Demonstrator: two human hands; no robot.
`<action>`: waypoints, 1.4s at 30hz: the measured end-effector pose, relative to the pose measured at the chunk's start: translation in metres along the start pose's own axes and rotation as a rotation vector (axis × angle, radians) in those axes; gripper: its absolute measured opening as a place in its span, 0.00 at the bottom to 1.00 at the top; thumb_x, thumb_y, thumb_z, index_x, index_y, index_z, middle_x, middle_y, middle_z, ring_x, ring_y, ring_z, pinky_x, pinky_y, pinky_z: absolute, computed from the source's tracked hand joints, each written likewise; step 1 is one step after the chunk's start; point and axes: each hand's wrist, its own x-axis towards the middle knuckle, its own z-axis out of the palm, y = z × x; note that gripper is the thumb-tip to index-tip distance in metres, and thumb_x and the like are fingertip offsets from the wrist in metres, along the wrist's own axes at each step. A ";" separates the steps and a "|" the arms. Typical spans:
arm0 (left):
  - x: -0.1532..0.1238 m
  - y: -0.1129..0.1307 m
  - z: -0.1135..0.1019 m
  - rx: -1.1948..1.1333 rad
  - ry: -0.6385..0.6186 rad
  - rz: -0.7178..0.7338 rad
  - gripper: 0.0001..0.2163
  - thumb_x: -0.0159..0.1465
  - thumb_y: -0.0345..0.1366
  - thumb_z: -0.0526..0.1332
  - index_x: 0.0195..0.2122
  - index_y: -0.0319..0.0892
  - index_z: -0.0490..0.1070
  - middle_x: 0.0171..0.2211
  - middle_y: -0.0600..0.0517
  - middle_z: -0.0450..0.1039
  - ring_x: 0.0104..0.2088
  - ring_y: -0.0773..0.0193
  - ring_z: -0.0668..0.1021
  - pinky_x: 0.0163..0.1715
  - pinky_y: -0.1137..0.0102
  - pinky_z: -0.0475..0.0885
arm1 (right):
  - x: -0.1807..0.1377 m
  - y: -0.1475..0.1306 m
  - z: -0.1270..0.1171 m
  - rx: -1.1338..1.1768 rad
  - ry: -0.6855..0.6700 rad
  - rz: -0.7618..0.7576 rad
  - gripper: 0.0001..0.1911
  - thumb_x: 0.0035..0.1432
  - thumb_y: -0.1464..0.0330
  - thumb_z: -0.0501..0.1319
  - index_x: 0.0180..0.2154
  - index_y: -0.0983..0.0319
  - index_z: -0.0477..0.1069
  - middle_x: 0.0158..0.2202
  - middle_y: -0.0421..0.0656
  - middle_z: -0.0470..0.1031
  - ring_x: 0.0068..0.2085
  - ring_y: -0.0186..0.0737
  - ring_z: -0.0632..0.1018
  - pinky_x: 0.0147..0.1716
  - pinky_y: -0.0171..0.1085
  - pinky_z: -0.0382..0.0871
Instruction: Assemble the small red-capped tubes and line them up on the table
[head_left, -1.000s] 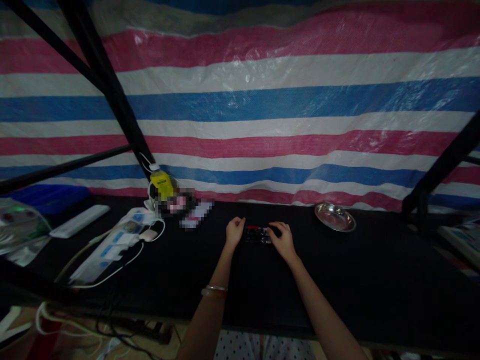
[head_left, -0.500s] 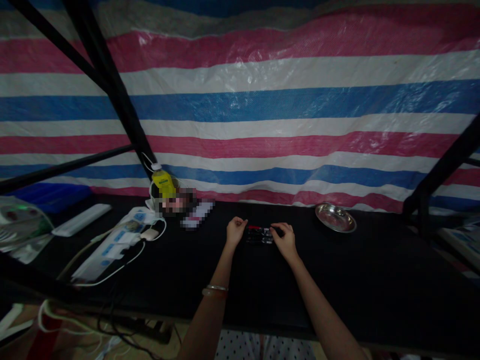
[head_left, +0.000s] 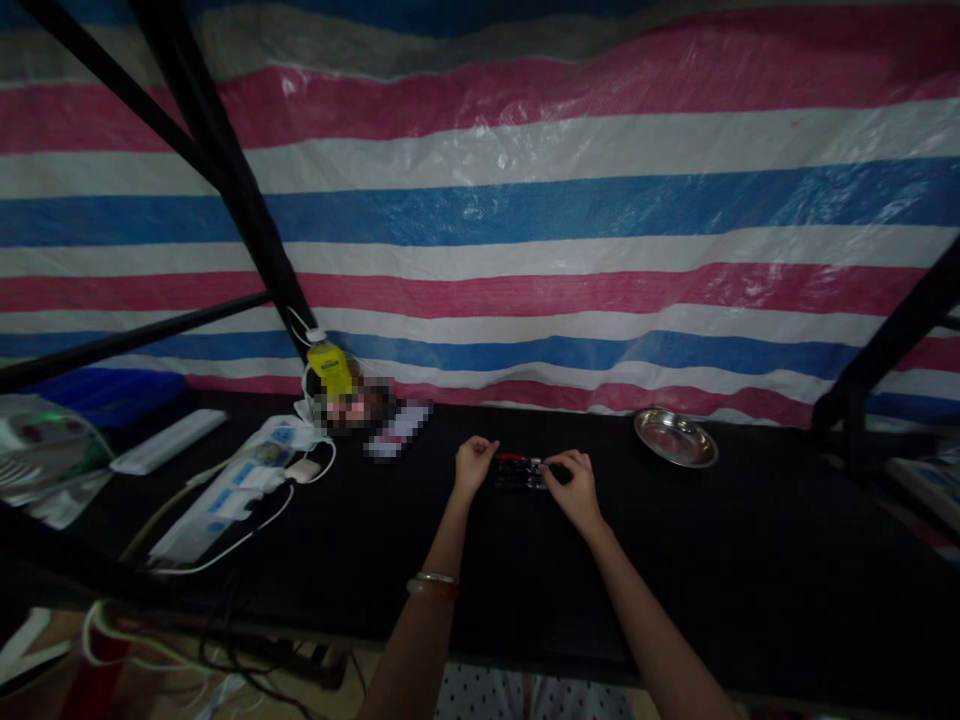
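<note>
Between my hands, several slim pens lie side by side on the black tabletop [head_left: 420, 520]. The farthest one, a red pen [head_left: 513, 457], has a pale right end. Nearer to me are dark pens [head_left: 520, 482] with shiny clear or silver parts, hard to tell apart on the black surface. My left hand [head_left: 472, 466] is closed in a pinch by the left end of the red pen; what its fingertips hold, if anything, is too small to make out. At the right ends, the thumb and index finger of my right hand [head_left: 574, 484] pinch a pen.
To the right sits a round metal dish [head_left: 676, 438]. At left are a white power strip [head_left: 225, 500] with plugs and cables, a yellow bottle [head_left: 330, 368], a blurred card-like item [head_left: 399, 428] and a blue tray [head_left: 112, 397]. Black frame posts and a striped sheet [head_left: 525, 215] bound the table.
My right hand has shifted very slightly at the pens' right ends. The whole view has moved a little; the pens and my left hand keep their places.
</note>
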 end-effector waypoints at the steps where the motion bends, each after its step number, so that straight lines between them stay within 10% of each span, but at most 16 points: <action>1: 0.000 0.000 0.000 -0.002 0.001 0.001 0.14 0.47 0.45 0.65 0.19 0.41 0.64 0.15 0.58 0.64 0.18 0.71 0.67 0.21 0.75 0.60 | -0.002 -0.001 -0.001 -0.021 -0.017 -0.022 0.05 0.51 0.66 0.61 0.28 0.59 0.74 0.29 0.43 0.70 0.36 0.42 0.69 0.38 0.41 0.64; 34: -0.003 0.010 0.001 -0.043 0.014 -0.004 0.20 0.46 0.53 0.64 0.18 0.40 0.63 0.15 0.57 0.63 0.16 0.72 0.66 0.19 0.75 0.61 | -0.011 -0.009 -0.008 -0.084 -0.324 -0.060 0.04 0.48 0.68 0.64 0.30 0.59 0.74 0.32 0.43 0.68 0.37 0.42 0.68 0.40 0.41 0.64; 42: -0.003 0.013 -0.001 -0.046 0.059 -0.017 0.22 0.46 0.56 0.63 0.19 0.41 0.63 0.15 0.57 0.64 0.15 0.71 0.66 0.18 0.74 0.61 | -0.008 -0.007 -0.001 0.296 -0.186 0.099 0.07 0.48 0.63 0.65 0.29 0.59 0.75 0.30 0.42 0.70 0.33 0.39 0.70 0.35 0.39 0.64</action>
